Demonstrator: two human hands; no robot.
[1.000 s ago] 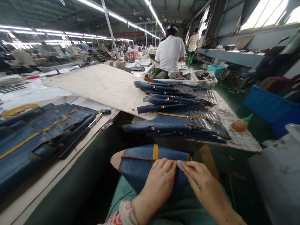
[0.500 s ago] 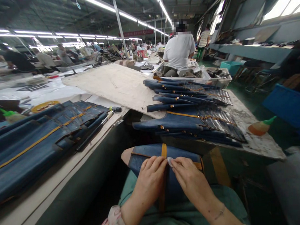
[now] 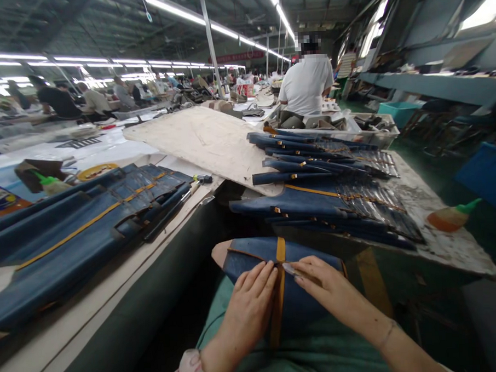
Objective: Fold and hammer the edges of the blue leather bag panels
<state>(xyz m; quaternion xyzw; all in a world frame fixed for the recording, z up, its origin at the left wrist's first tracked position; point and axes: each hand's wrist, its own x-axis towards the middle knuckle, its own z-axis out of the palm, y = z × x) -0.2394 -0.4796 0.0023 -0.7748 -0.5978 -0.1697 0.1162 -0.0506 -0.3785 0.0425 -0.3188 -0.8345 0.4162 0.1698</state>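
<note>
A blue leather-like piece [image 3: 312, 249] with a yellow strap [image 3: 281, 249] across it lies over my lap, its pale pointed end [image 3: 220, 254] to the left. My left hand [image 3: 255, 295] rests on it with fingers stretched flat, the tips beside the strap at a dark edge or seam; its thumb is hidden. Pinched between the thumb and fingers of my right hand [image 3: 324, 278] is a small whitish piece [image 3: 289, 268], perhaps folded cloth or plastic. Its tip touches the strap just right of my left fingertips.
Stacked blue pieces with yellow straps [image 3: 89, 220] cover the left table. More blue pieces [image 3: 326, 199] lie ahead on the right table, beside an orange glue bottle [image 3: 449, 218]. A pale board [image 3: 200, 144] spans between. A person in white [image 3: 307, 84] sits beyond.
My right hand has turned and drawn a little to the right, showing more of the whitish piece. My left hand stays on the blue piece. The whole view has shifted slightly.
</note>
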